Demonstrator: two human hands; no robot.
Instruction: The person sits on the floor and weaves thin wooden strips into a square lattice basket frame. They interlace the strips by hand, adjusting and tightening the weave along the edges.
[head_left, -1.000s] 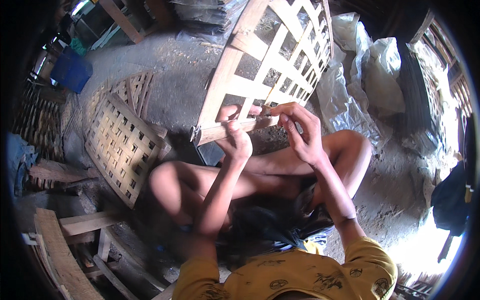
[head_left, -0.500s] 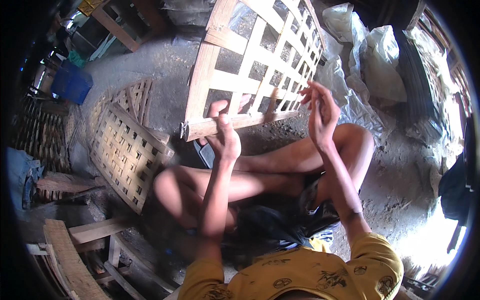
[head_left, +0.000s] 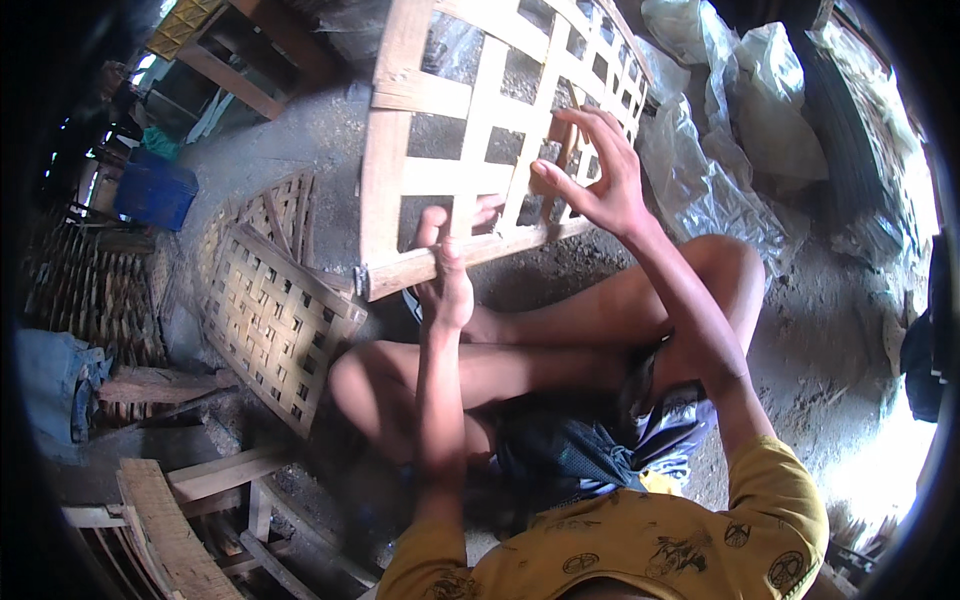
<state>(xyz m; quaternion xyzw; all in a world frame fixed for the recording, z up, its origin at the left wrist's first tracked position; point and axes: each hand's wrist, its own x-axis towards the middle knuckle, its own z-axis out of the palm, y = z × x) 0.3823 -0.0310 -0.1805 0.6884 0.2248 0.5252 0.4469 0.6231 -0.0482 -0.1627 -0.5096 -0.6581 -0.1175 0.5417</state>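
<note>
Your left hand [head_left: 452, 268] grips the lower wooden rail of the woven bamboo lattice panel [head_left: 470, 130], fingers curled up over the rail's front and closed on it, near the panel's lower left corner. The panel stands tilted above your crossed legs, its bottom rail just over your knees. Your right hand [head_left: 592, 180] is further along the same panel, up and to the right of the rail, with the fingers spread half open and pinching a thin bamboo strip [head_left: 566, 135] that runs upright through the weave. A second lattice panel [head_left: 268, 318], smaller in mesh, lies flat on the ground to the left of the held panel, below its corner. Clear plastic bags [head_left: 740, 110] are heaped to the right of the held panel. A blue box [head_left: 155, 195] sits far to its left.
</note>
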